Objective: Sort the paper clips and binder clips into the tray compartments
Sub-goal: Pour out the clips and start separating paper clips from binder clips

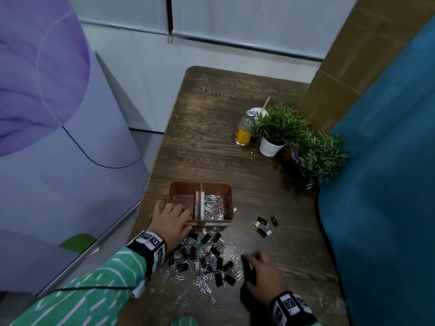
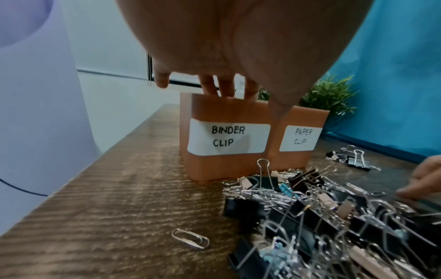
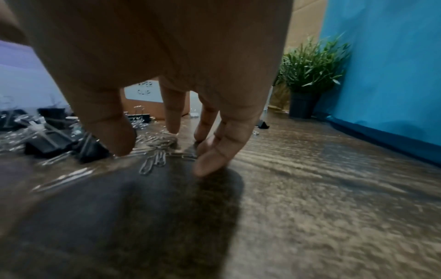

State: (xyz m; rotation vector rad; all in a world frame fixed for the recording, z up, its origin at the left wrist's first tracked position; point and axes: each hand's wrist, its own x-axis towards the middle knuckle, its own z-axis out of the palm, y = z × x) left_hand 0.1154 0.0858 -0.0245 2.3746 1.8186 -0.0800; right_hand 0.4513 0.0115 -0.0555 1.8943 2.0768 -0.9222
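Observation:
A brown two-part tray (image 1: 200, 184) stands on the wooden table. Its right part holds silver paper clips (image 1: 214, 207); its left part, labelled BINDER CLIP (image 2: 227, 138), looks bare inside. My left hand (image 1: 179, 211) reaches over the tray's front left rim with straight fingers (image 2: 226, 88), holding nothing that I can see. A mixed pile of black binder clips and paper clips (image 1: 204, 260) lies in front of the tray. My right hand (image 1: 259, 264) is at the pile's right edge, fingers (image 3: 212, 160) pointing down onto loose paper clips (image 3: 155, 162), gripping nothing.
A few binder clips (image 1: 266, 225) lie apart, right of the tray. A bottle (image 1: 244, 128) and two potted plants (image 1: 273, 135) stand further back. Blue cloth (image 1: 388, 161) bounds the right side. A purple appliance (image 1: 47, 114) stands beyond the table's left edge.

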